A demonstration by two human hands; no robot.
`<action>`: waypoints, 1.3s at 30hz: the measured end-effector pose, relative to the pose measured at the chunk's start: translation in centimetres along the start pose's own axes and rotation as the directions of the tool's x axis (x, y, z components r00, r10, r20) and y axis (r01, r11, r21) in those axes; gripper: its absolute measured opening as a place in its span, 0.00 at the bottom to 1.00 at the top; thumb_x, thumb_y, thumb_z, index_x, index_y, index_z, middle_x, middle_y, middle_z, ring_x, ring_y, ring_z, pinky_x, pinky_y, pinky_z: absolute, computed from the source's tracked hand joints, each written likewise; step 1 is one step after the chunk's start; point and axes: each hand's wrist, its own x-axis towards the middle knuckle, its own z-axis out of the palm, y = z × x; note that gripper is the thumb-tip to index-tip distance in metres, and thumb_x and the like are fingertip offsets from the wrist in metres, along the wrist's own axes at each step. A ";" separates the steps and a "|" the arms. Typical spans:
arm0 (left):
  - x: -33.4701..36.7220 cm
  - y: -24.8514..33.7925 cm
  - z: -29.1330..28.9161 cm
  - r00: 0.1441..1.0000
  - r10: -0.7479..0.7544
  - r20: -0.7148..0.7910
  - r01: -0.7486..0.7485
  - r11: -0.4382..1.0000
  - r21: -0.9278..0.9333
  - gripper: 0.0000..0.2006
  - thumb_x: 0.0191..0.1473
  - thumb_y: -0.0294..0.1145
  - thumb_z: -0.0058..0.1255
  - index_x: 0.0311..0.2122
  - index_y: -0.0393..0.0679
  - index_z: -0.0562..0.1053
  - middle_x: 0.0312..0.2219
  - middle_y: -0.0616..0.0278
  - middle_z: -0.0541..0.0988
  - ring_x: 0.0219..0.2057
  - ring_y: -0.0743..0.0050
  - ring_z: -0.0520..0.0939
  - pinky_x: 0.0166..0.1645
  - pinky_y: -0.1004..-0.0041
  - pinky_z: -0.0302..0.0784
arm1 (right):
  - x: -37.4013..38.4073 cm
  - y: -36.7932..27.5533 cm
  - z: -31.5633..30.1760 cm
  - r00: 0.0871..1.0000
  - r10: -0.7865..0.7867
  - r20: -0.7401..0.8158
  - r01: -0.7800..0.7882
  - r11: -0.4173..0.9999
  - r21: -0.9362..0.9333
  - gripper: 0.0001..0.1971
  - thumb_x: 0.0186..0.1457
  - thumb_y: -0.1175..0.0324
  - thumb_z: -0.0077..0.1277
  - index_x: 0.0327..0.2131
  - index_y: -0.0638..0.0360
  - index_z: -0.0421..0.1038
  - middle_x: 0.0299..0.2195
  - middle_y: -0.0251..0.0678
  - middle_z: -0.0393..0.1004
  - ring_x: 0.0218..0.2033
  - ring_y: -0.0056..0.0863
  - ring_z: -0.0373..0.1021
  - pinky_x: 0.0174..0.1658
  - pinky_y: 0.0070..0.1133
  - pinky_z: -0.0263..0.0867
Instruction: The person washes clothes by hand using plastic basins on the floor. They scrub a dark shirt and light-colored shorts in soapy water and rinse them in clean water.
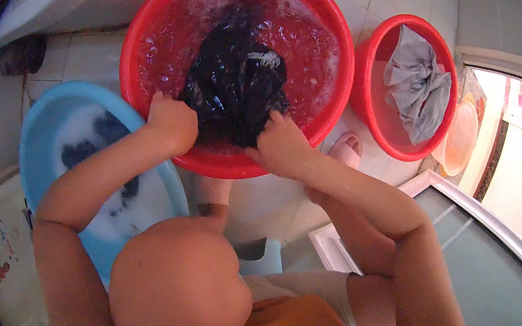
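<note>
Soaking in water inside the large red basin (128, 75), the dark cloth (235, 85) lies bunched in the middle and spreads toward the lower rim. It looks wet and shiny, and near its right side there is one pale patch; I cannot tell if this is foam or a part of the cloth. Light foam (290, 1) floats on the water around it.

The left hand (174, 123) is curled closed at the left edge of the cloth, with some of its fingers hidden. The right hand (282, 147) pinches the lower right edge of the cloth between thumb and bent fingers, near the basin's rim.

At the left, just beside the red basin, stands a light blue basin (34, 154) with whitish water and dark pieces (78, 153) in it, partly behind the left forearm. At the right is a smaller red tub (370, 98), in which a grey cloth (418, 87) lies crumpled. A pink slipper (346, 149) is on the tiled floor (348, 2) between them. Farther right, behind the tub, a pale orange basin (461, 139) is partly visible.
</note>
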 end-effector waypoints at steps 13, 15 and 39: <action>15.5 -1.8 4.5 0.899 -0.413 -0.146 0.249 0.756 -0.605 0.29 0.49 0.45 0.43 0.53 0.41 0.56 0.44 0.48 0.68 0.43 0.48 0.71 0.46 0.59 0.67 | 15.9 9.8 5.8 0.880 0.387 -0.275 -0.120 0.742 0.660 0.30 0.39 0.70 0.51 0.49 0.63 0.55 0.45 0.54 0.60 0.47 0.49 0.58 0.51 0.33 0.57; 15.6 -1.8 5.4 0.950 -0.284 -0.132 0.190 0.857 -0.479 0.27 0.50 0.45 0.41 0.53 0.44 0.56 0.45 0.47 0.68 0.40 0.44 0.72 0.44 0.57 0.69 | 15.9 9.6 7.4 0.878 0.420 -0.229 -0.115 0.650 0.751 0.34 0.38 0.68 0.53 0.51 0.62 0.52 0.46 0.55 0.59 0.49 0.50 0.57 0.52 0.33 0.56; 10.8 -3.5 2.4 0.898 0.378 -0.224 -0.439 0.765 -0.471 0.23 0.35 0.28 0.50 0.43 0.40 0.66 0.42 0.48 0.70 0.45 0.49 0.68 0.43 0.58 0.67 | 7.5 9.2 -0.6 0.996 -0.003 0.085 -0.028 0.933 0.358 0.18 0.39 0.73 0.48 0.37 0.62 0.59 0.27 0.54 0.68 0.34 0.50 0.67 0.36 0.40 0.62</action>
